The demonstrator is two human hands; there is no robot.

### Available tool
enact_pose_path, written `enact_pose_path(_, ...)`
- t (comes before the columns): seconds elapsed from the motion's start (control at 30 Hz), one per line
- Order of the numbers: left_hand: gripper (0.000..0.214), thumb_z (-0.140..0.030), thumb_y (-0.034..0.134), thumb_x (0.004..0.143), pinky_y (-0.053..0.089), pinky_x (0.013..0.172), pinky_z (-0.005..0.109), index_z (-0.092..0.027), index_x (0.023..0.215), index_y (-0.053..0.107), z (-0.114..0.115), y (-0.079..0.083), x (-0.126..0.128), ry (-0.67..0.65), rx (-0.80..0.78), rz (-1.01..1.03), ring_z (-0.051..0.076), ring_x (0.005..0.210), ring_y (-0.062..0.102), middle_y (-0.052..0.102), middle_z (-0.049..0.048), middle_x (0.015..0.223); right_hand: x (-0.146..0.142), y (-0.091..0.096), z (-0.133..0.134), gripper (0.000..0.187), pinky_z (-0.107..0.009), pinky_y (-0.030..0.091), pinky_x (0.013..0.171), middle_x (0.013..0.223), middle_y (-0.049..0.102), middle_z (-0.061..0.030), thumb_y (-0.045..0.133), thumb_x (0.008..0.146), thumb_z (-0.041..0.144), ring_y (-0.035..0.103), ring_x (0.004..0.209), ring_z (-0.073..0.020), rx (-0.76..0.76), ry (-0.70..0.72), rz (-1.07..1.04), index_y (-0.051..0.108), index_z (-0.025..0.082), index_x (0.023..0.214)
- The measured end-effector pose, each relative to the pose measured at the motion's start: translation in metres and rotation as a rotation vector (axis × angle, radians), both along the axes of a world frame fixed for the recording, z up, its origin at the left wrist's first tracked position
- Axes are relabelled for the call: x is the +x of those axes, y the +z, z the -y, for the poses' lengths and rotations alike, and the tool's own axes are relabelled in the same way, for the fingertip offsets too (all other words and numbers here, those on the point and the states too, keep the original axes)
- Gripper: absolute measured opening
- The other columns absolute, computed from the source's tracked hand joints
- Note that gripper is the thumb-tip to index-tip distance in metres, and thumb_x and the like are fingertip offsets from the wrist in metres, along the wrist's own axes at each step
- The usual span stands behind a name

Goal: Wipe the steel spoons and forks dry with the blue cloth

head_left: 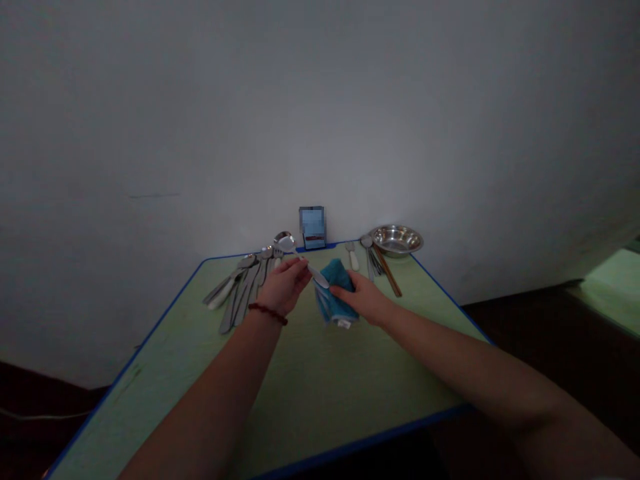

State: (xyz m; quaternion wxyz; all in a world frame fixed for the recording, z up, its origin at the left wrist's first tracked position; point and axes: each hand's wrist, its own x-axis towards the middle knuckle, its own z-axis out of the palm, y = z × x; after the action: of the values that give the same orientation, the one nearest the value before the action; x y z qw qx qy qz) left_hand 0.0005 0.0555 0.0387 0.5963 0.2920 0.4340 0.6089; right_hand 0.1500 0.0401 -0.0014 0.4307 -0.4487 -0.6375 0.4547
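Observation:
My left hand (284, 285) is closed around the middle of a metal spoon (286, 243), whose bowl points up and away from me. A red bead bracelet circles that wrist. My right hand (364, 299) grips a folded teal cloth (334, 292) and presses it round the spoon's handle end. Both hands hover just above the green table (310, 393), close together near its middle.
Several spoons and other cutlery (240, 288) lie in a fanned row at the back left. A steel bowl (397, 239) sits at the back right, with chopsticks (387, 271) and a few utensils beside it. A small blue box (313, 227) stands against the grey wall.

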Motion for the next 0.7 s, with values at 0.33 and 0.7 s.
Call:
enact_pose_path(0.33, 0.009, -0.007, 0.055, 0.068, 0.046, 0.069, 0.021, -0.014, 0.063, 0.058, -0.027, -0.008, 0.052, -0.224, -0.048, -0.073, 0.007, 0.060, 0.056, 0.060, -0.0007, 0.065, 0.052, -0.004, 0.015, 0.030, -0.032, 0.045, 0.070, 0.083, 0.061, -0.0015, 0.061, 0.064, 0.033, 0.057, 0.073, -0.0139, -0.150, -0.112, -0.190, 0.054, 0.020, 0.090)
enact_pose_path(0.7, 0.010, -0.005, 0.054, 0.068, 0.048, 0.067, 0.020, -0.014, 0.063, 0.057, -0.075, -0.020, 0.097, -0.231, -0.072, -0.290, 0.007, 0.058, 0.056, 0.060, -0.0003, 0.063, 0.092, -0.013, 0.051, 0.034, -0.031, 0.046, 0.069, 0.083, 0.060, -0.0011, 0.061, 0.066, 0.037, 0.057, 0.072, -0.0138, -0.243, -0.139, -0.319, 0.052, 0.020, 0.094)
